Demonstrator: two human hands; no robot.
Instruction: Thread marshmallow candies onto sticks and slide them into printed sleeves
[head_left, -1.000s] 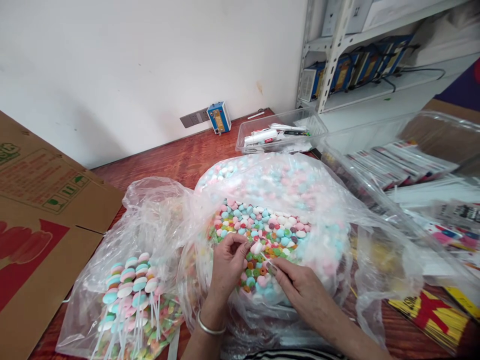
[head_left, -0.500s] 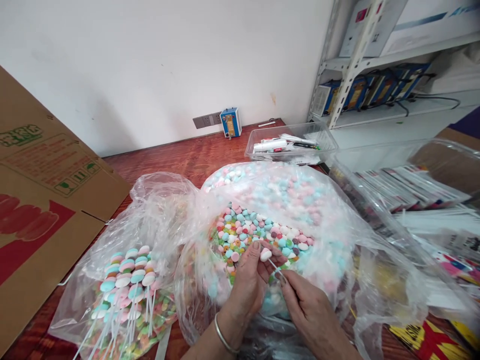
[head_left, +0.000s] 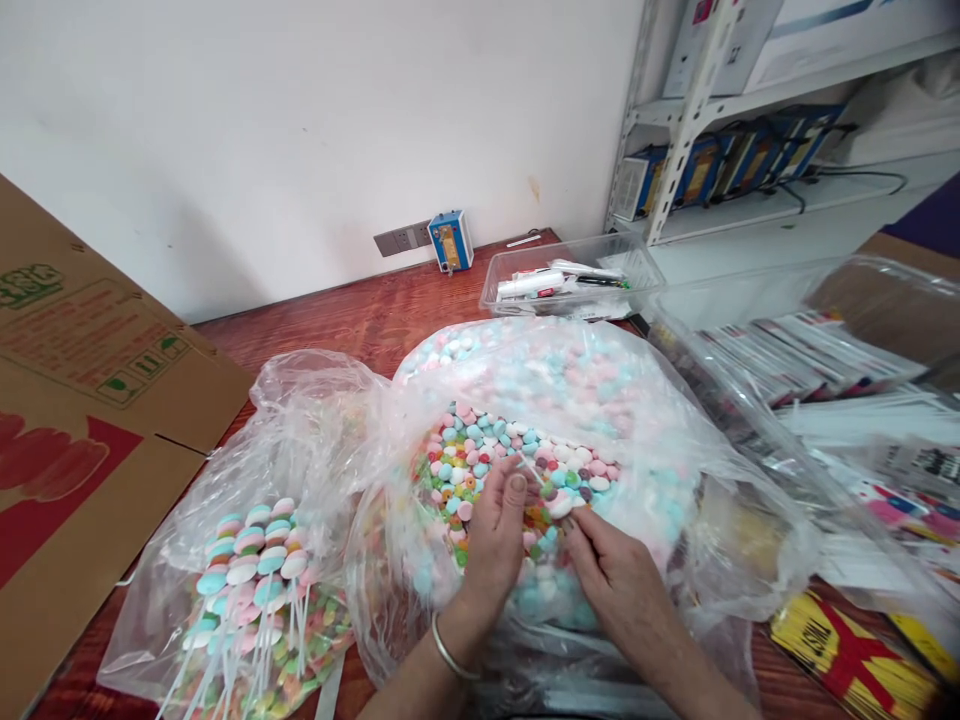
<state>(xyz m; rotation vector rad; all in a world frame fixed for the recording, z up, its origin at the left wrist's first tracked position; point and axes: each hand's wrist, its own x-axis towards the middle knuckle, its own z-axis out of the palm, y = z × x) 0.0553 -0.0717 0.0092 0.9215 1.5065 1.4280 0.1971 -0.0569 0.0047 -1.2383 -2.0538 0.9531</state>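
Observation:
Over an opened plastic bag of pastel candies (head_left: 480,440), my two hands work close together. My right hand (head_left: 611,565) pinches a whitish candy (head_left: 561,506) between thumb and fingertips. A thin white stick (head_left: 531,466) slants up and left from the candy, slightly blurred. My left hand (head_left: 499,535), with a bangle at the wrist, is closed with its fingertips at the stick; the exact hold is partly hidden. To the left, stacked candies on white sticks (head_left: 259,560) lie on a clear bag of small colourful sweets (head_left: 319,620).
A cardboard box (head_left: 112,400) stands at the left. Behind the candy bag is a clear tray with pens (head_left: 574,285). At right are a clear bin of flat packets (head_left: 795,360) and yellow-red packs (head_left: 847,650). A blue device (head_left: 451,242) sits against the wall.
The stick has turned: its candy end was beside my left fingers and is now in my right fingertips, with the stick pointing up and left. The view has shifted slightly.

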